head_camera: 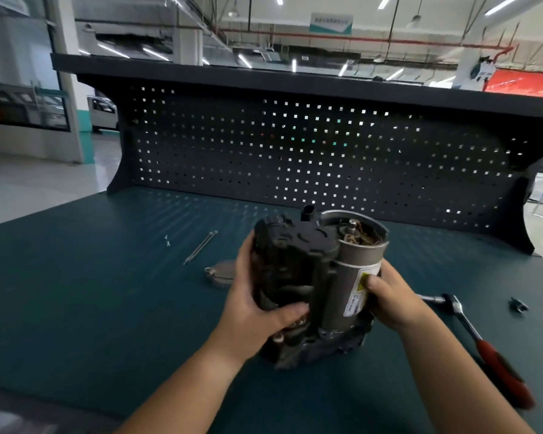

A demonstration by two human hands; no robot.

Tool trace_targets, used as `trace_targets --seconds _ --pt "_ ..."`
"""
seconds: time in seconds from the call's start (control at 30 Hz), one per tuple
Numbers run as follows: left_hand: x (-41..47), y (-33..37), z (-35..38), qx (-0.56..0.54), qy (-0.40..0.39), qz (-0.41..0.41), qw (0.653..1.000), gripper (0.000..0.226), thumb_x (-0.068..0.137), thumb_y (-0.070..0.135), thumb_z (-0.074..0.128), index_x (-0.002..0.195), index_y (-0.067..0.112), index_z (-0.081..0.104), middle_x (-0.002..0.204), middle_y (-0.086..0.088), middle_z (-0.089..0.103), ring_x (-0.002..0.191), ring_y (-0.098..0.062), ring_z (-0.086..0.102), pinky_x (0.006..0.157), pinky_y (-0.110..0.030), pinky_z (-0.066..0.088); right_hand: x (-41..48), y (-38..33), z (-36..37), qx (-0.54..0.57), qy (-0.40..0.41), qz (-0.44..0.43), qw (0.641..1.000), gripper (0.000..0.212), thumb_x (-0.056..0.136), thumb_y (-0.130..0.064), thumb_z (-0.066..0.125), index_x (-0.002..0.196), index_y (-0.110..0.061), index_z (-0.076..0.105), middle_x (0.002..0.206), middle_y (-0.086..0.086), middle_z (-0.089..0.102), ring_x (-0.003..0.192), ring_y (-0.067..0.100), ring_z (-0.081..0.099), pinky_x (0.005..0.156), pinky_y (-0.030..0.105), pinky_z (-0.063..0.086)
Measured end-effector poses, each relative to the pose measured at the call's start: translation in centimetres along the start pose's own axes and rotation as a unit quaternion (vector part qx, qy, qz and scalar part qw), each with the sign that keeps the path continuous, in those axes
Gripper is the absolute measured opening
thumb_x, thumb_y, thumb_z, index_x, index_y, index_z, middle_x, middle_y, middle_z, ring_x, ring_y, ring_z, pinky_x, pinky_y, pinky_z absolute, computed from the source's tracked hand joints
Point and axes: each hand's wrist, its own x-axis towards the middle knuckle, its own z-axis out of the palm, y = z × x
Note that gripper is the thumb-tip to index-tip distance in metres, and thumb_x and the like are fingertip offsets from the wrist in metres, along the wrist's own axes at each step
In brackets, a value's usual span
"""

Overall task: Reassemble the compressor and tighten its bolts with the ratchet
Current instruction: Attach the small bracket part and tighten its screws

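The compressor (308, 277) stands upright in the middle of the green bench mat (107, 292), held between both hands; its base is low against the mat, though whether it rests there or is just lifted cannot be told; the left hand (257, 299) grips the black housing on its left side, fingers wrapped behind and thumb curled across the front; the right hand (392, 300) clasps the silver cylinder (355, 270) on the right side, thumb pressed on its white and yellow label; the top of the cylinder is uncovered, showing a shaft and copper windings; the ratchet (491, 352) lies on the mat just right of the right wrist, red handle toward the near edge, untouched; two long bolts (199, 247) lie side by side to the left, with small screws (167, 240) beyond them and a round metal cover (221, 272) near the left hand; a small black clip (518, 304) lies far right; a dark pegboard (295, 151) backs the bench
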Motion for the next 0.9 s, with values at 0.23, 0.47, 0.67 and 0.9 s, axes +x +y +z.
trace_targets --seconds 0.23,0.47,0.67,0.9 --pt "-2.2 0.3 7.7 0.049 0.137 0.066 0.987 0.093 0.053 0.032 0.083 0.123 0.065 0.033 0.124 0.032 0.053 0.116 0.006 0.053 0.089 -0.01 0.045 -5.3 0.9 4.5 0.104 0.233 -0.095 0.962 0.045 0.073 -0.049 0.063 0.116 -0.036 0.061 0.121 -0.016 0.064 0.118 0.003 0.056 0.088 0.024 0.049" --pt "-3.6 0.3 7.7 0.114 -0.08 0.06 0.988 0.088 0.083 0.012 0.054 0.144 0.035 -0.005 0.152 -0.005 0.02 0.14 -0.02 0.028 0.11 -0.048 0.034 -6.7 -1.3 6.3 -0.07 0.2 -0.107 0.972 0.096 0.036 -0.061 0.084 0.119 -0.028 0.049 0.107 -0.022 0.067 0.097 -0.003 0.064 0.073 0.008 0.048" --pt "-3.2 0.7 7.0 0.206 -0.133 0.144 0.959 0.085 0.083 0.018 0.052 0.149 0.035 0.002 0.153 0.017 0.009 0.144 -0.007 0.011 0.116 -0.025 0.017 -4.6 -0.7 1.2 -0.029 0.185 -0.073 0.98 0.059 0.047 -0.031 0.077 0.1 -0.023 0.053 0.087 -0.017 0.072 0.081 -0.003 0.067 0.068 0.011 0.049" --pt "2.0 -1.4 3.7 0.304 -0.038 -0.108 0.946 0.129 0.043 0.088 0.052 0.147 0.038 -0.005 0.155 0.007 0.019 0.143 -0.008 0.012 0.117 -0.033 0.017 -3.4 0.8 -0.8 0.024 0.163 -0.065 0.984 0.059 0.047 -0.031 0.072 0.102 -0.02 0.052 0.081 -0.013 0.072 0.078 0.0 0.066 0.067 0.015 0.052"
